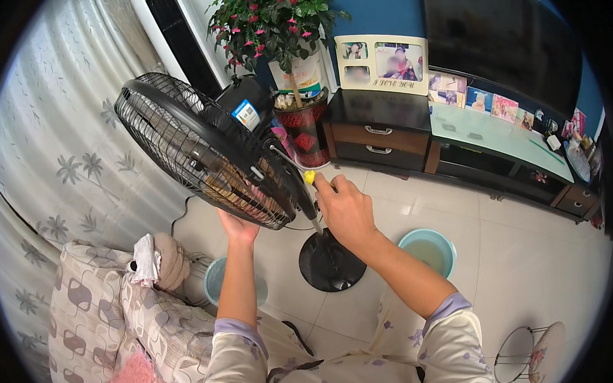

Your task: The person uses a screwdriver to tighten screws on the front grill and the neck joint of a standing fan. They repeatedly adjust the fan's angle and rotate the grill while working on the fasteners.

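Note:
A black floor fan (204, 148) stands in front of me with its wire guard facing left. My left hand (237, 226) holds the guard's lower rim from below; its fingers are mostly hidden behind the wires. My right hand (346, 207) is closed around a screwdriver with a yellow and black handle (311, 178). The metal shaft slants up and left, its tip at the rim of the fan head. Behind the guard is the motor housing (259, 102) with a blue and white label. The fan's round black base (332, 261) rests on the floor.
Light blue basins (450, 244) stand on the tiles at both sides of the base. A patterned sofa (87, 300) is at the left, a small round stool (545, 352) at the lower right. Farther back are a potted flowering plant (304, 127) and a dark TV cabinet (379, 131).

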`<state>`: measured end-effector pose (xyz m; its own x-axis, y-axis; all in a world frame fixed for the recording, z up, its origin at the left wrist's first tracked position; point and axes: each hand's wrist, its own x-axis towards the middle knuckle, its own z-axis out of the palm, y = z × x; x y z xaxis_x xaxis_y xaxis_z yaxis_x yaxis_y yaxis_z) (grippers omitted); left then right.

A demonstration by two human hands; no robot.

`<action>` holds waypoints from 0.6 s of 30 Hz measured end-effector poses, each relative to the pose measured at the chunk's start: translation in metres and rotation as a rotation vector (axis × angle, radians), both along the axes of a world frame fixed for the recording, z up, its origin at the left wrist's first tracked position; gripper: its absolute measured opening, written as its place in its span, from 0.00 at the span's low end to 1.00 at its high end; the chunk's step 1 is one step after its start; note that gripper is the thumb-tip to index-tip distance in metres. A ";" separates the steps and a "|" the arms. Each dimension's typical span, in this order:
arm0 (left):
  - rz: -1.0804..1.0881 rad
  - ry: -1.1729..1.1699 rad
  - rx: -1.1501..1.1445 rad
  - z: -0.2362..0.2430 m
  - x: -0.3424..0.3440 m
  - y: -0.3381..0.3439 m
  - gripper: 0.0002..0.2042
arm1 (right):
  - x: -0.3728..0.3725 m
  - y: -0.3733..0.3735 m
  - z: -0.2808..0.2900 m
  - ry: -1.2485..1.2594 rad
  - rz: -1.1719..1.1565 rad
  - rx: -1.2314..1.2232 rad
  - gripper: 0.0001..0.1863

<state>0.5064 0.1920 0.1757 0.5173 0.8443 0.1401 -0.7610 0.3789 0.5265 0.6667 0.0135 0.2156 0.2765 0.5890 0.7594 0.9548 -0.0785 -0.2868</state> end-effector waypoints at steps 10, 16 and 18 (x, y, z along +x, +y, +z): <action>-0.014 -0.026 -0.011 -0.009 -0.005 -0.006 0.34 | -0.001 0.000 0.008 -0.166 -0.016 -0.004 0.20; 0.043 0.048 0.003 -0.014 -0.003 0.001 0.31 | -0.005 0.004 0.018 -0.283 -0.032 0.024 0.22; 0.039 0.059 -0.017 -0.017 -0.005 0.004 0.31 | -0.005 0.003 0.021 -0.259 -0.036 -0.008 0.22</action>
<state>0.5019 0.1957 0.1588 0.4910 0.8658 0.0963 -0.7433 0.3587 0.5646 0.6615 0.0168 0.2368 0.0939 0.5884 0.8031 0.9929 -0.1148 -0.0320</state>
